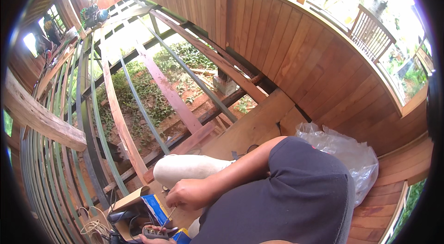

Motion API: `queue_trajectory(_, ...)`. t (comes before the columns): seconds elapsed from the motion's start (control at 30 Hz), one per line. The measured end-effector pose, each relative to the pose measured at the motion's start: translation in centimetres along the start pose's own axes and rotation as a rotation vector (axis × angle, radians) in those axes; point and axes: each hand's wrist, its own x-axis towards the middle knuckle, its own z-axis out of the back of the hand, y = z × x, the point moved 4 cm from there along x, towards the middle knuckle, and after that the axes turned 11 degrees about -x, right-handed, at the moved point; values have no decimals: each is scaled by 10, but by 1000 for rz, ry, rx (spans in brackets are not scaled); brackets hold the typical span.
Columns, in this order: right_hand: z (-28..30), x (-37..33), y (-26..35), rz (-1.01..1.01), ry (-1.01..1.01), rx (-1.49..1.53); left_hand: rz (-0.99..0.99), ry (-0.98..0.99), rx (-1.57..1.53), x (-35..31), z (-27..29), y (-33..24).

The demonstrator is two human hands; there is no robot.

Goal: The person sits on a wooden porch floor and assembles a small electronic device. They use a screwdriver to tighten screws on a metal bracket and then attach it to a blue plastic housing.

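Note:
At the bottom edge my left hand (pixel 156 240) is closed around a small grey block (pixel 154 233) with light spots on top, which looks like a multi-socket outlet. Just above and to the right, my right hand (pixel 188 194) is closed on a thin screwdriver-like tool (pixel 171 212), its shaft slanting down toward the block. Whether the tip touches the block I cannot tell. Beside the tool stands a blue and yellow box (pixel 156 209), and another blue and yellow box (pixel 182 236) lies next to my left hand.
A cardboard box (pixel 129 199), a dark cable (pixel 121 216) and a coil of pale cord (pixel 95 225) lie at lower left. Ahead, open floor joists (pixel 118 119) show soil and plants below. A clear plastic bag (pixel 365 165) sits at right by the wooden wall (pixel 323 73). A log (pixel 44 117) juts in from the left.

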Motion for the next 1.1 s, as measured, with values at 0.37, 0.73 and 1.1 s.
queue_trajectory(0.37,18,-4,4,-17,-50,-67,357,-116,-75,21,46,49)
queue_trajectory(0.73,16,5,-18,30,32,-109,339,-163,-57,32,30,56)
queue_trajectory(1.1,23,19,-29,5,-12,-171,347,-222,-22,34,19,50)
